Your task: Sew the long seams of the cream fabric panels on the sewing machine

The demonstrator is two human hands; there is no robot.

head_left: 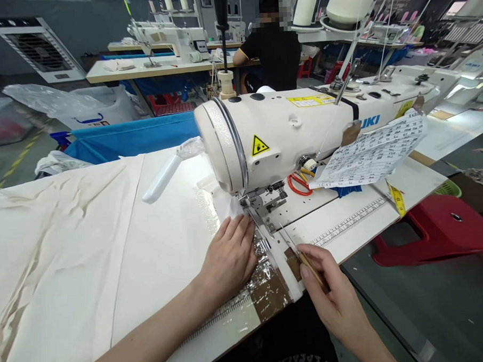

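Observation:
My left hand [232,252] lies flat just in front of the sewing machine's needle area, fingers stretched out together. Its fingertips touch a small piece of white fabric [228,205] by the presser foot. In my right hand [330,284] is an awl, its wooden handle [312,271] between thumb and fingers and its thin metal point aimed at the machine bed. A white strip [284,264] runs from the foot toward me, between my hands. The white sewing machine [279,131] stands over the work; its needle tip is hard to make out.
Cream fabric [63,221] spreads over the table's left. Red-handled scissors [300,185], a handwritten sheet [372,148] and a yellow tape measure [396,200] are at the right. A red stool [447,225] stands beside the table. Beyond the machine sits a person in black [274,57].

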